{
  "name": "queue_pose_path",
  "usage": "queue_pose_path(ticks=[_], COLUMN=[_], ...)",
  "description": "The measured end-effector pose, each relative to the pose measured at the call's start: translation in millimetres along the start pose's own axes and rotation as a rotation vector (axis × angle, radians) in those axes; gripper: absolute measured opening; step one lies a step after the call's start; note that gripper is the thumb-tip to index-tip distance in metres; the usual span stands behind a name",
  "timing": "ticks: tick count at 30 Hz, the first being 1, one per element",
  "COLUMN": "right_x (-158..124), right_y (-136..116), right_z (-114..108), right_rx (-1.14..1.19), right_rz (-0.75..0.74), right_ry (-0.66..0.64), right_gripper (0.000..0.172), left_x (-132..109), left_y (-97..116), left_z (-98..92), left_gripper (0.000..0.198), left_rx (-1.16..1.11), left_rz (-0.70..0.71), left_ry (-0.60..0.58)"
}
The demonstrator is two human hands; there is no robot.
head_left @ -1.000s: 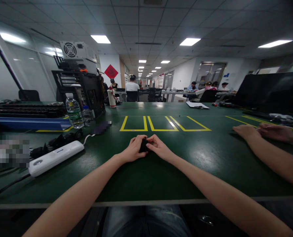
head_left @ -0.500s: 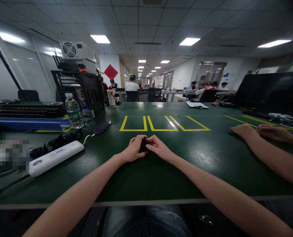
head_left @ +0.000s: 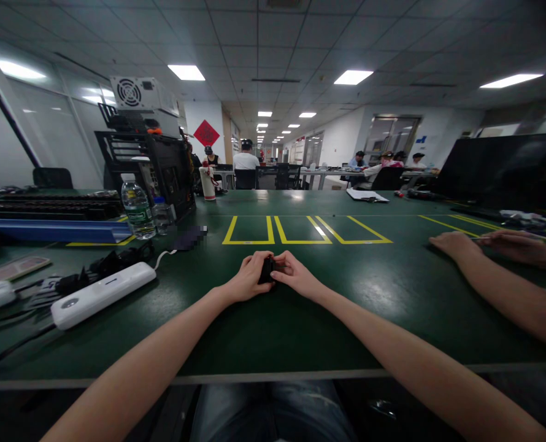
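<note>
1. Office space fills the top of the frame: a tiled ceiling (head_left: 300, 49) with lit panels, and people seated at far desks (head_left: 321, 174).
2. Green tabletop (head_left: 273, 344) spans the middle and lower frame, its near edge running across the bottom.
3. At the right edge, beyond another person's hands (head_left: 457, 244), stands a wide dark screen (head_left: 507, 166).
4. Upper left of the frame, a black computer case (head_left: 172, 175) stands on the tabletop, a grey fan unit (head_left: 137, 92) above it.
5. Yellow tape (head_left: 270, 232) marks three open-topped outlines at the centre, just beyond the two working hands.
6. Lower left, a white power strip (head_left: 105, 294) lies slanted; farther back is a clear bottle (head_left: 138, 212), upright near the case.
7. Left hand (head_left: 248, 279), at centre: fingers bent and partly closed around the left side of a small black piece (head_left: 266, 270), thumb below, holding it.
8. Right hand (head_left: 296, 276), just beside it: fingers curled inward, tips at the piece's right side; whether they grip it, I cannot tell.
9. Smallest is the black piece, at centre frame between both hands, largely covered by them.
</note>
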State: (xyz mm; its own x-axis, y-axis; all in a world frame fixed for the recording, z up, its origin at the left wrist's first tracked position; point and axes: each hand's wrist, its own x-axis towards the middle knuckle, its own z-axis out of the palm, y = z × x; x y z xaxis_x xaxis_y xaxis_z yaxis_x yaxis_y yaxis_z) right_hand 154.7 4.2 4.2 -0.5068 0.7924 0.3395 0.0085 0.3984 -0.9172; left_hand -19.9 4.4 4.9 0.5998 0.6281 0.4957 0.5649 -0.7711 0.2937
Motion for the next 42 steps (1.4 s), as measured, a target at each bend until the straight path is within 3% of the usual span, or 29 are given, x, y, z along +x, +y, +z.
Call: queue_pose_path(ticks=[7,14,19,25,31,35,42], right_x=[0.4,1.4,-1.9,-2.8,-0.8,-2.9,-5.7], right_y=[-1.0,0.1,-1.8,-3.1,-1.5,-2.3,-5.4], right_z=[1.9,0.4,1.8,4.8,2.8,3.0,5.8], right_rx=[-0.049,-0.039,-0.050,-0.151,-0.141,-0.128,-0.149], right_rz=[-0.001,0.054,-0.014,-0.046,-0.020,-0.024,-0.026], right_ry=[0.040,0.030,0.014,0.092,0.073,0.033,0.074], right_gripper=[0.020,0.026,0.027,0.020,0.028,0.026,0.019], left_x=[-0.3,-0.8,-0.8,0.2,0.3,-0.2,0.4], left_y=[3.3,3.4,3.9,2.6,2.1,4.1,3.3], left_z=[-3.5,-4.4,-4.3,-1.8,-2.1,-4.4,-2.9], left_gripper=[0.059,0.059,0.058,0.058,0.059,0.057,0.057], left_rx=[-0.012,-0.019,-0.020,-0.014,-0.012,-0.017,-0.021], left_rz=[-0.012,-0.013,-0.010,-0.012,-0.014,-0.008,-0.021], left_ry=[-0.013,-0.009,-0.008,-0.008,-0.009,-0.021,-0.012])
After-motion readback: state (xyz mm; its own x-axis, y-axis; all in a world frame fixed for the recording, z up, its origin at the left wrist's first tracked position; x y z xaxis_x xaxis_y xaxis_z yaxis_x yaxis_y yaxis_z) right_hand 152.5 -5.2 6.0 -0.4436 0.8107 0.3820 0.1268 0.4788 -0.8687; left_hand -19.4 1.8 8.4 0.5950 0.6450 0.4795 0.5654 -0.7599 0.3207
